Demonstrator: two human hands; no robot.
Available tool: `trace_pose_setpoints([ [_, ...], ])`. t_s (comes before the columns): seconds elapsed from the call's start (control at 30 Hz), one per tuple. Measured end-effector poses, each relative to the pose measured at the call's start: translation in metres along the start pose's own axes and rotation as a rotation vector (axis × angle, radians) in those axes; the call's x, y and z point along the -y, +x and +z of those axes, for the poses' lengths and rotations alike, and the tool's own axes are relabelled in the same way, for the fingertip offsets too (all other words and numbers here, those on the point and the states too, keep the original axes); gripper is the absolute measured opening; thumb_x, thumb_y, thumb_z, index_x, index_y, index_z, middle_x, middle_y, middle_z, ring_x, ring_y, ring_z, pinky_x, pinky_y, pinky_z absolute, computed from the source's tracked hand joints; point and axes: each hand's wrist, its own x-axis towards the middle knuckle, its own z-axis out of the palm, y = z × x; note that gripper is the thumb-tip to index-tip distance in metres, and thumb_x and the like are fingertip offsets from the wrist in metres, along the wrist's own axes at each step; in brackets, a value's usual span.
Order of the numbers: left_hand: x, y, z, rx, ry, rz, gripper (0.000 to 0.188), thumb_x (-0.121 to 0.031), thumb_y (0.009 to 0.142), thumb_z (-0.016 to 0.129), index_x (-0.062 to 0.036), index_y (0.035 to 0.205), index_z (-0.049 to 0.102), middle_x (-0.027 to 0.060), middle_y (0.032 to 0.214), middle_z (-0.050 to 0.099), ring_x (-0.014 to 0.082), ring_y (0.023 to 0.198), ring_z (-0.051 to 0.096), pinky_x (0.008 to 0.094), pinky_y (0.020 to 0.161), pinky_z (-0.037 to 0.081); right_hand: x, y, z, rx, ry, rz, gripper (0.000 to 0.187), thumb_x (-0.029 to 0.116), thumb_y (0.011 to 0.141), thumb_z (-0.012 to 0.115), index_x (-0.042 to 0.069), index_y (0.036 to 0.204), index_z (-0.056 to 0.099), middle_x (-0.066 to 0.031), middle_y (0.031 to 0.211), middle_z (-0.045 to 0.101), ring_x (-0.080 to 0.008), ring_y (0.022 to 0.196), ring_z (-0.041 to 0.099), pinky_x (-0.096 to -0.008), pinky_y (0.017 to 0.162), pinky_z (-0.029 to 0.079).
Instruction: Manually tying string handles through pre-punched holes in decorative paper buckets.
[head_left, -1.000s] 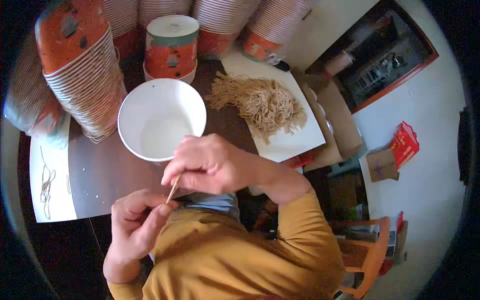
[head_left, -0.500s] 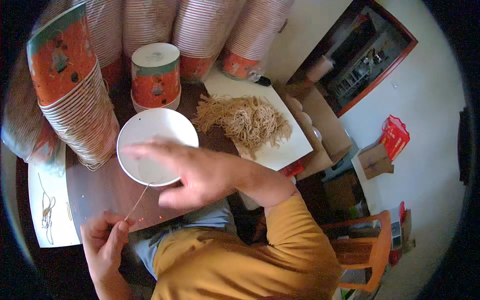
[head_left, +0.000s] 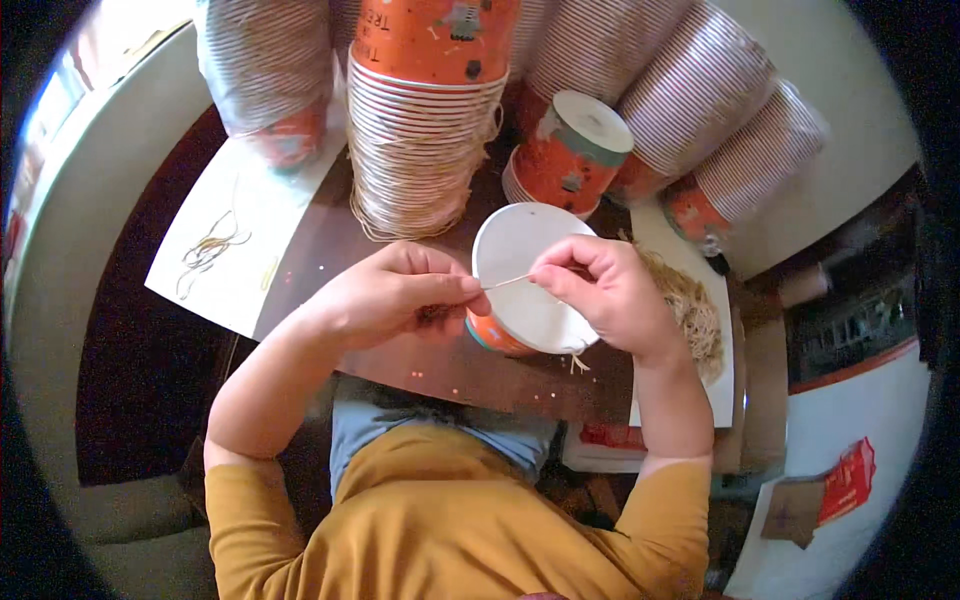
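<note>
In the head view, both hands meet at the white-lined bucket (head_left: 530,235), which stands on the bench (head_left: 450,375) with its mouth turned up toward the wearer. The left hand (head_left: 405,290) is closed to a thumb-and-finger pinch on one end of a thin cord (head_left: 508,281); the right hand (head_left: 608,290) pinches the other end, its remaining fingers loosely curled. The short length between them runs nearly straight in front of the bucket's mouth.

Half a second ago the right hand was spread and blurred above the bucket, with only the left gripping the cord. Now both have it, which, I judge, gives control of the strand from either end. A pale tuft (head_left: 577,360) hangs at the near rim; whether the cord joins it is too small to tell. A tan heap of cords (head_left: 690,310) lies beyond the right hand.
</note>
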Motion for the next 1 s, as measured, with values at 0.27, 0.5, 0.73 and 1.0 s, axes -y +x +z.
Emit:
trace_pose_setpoints([
  [0.27,0.009,-0.002,-0.012,0.035,-0.106,-0.034,0.029,-0.027,0.095,0.054,-0.0015,0.094,0.067,0.0030,0.073,0.063,0.0084,0.063,0.056,0.0211,0.058,0.045,-0.008,0.002,-0.011,-0.051,-0.045,-0.056,0.009,0.010,0.089,0.060,0.002,0.086,0.062,0.0020,0.081,0.061,-0.0033,0.074,0.053,-0.0201,0.067,0.043],
  [0.5,0.016,-0.006,-0.016,0.014,-0.151,-0.091,0.029,-0.027,0.094,0.055,-0.0006,0.095,0.066,0.0047,0.076,0.064,0.0103,0.066,0.059,0.0226,0.059,0.046,-0.014,0.002,-0.023,-0.169,0.006,-0.023,0.006,0.008,0.085,0.055,0.002,0.083,0.058,-0.0005,0.077,0.058,-0.0058,0.070,0.050,-0.0213,0.066,0.041],
  [0.73,0.018,-0.005,-0.013,0.006,0.063,-0.028,0.018,-0.017,0.091,0.059,-0.0007,0.091,0.066,0.0024,0.075,0.065,0.0064,0.065,0.057,0.0202,0.058,0.046,-0.018,0.000,-0.030,-0.146,-0.006,-0.006,0.010,0.010,0.087,0.055,0.002,0.082,0.057,-0.0009,0.077,0.057,-0.0067,0.070,0.050,-0.0218,0.066,0.041],
  [1.0,0.008,0.002,0.010,-0.097,0.434,0.253,0.019,-0.016,0.088,0.061,0.0026,0.084,0.065,0.0062,0.071,0.065,0.0098,0.062,0.056,0.0266,0.057,0.046,-0.006,-0.005,-0.008,-0.125,-0.444,-0.350,0.058,0.025,0.082,0.068,-0.002,0.128,0.045,-0.0135,0.120,0.051,-0.0238,0.113,0.051,-0.0365,0.098,0.039],
])
